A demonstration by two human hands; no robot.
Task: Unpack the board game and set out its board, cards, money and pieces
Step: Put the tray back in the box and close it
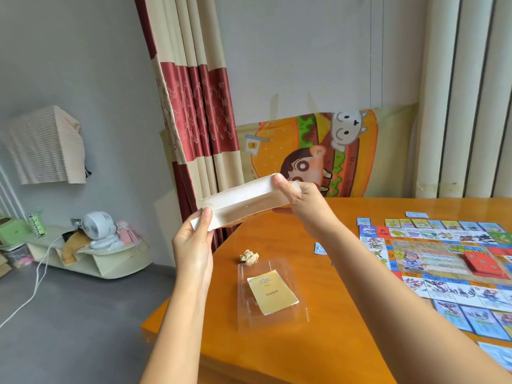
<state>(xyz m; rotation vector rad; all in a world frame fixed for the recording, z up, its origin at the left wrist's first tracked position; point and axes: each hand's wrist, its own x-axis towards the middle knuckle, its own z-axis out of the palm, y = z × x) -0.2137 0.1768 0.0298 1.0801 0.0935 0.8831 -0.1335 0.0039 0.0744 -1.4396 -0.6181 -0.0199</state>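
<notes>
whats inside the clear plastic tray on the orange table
A yellow paper booklet lies in the clear plastic tray. Whatever is under the booklet is hidden.

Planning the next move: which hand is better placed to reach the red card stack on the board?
Probably the right hand: it grips the white cardboard insert at the end nearer the red card stack; the left hand holds the other end, beyond the left edge of the table.

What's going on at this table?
A person is unpacking a board game. The left hand and right hand each grip an end of a long white cardboard insert, held up in the air. The game board lies open on the table with a red card stack on it. A clear plastic tray holding a yellow booklet sits nearby.
</notes>
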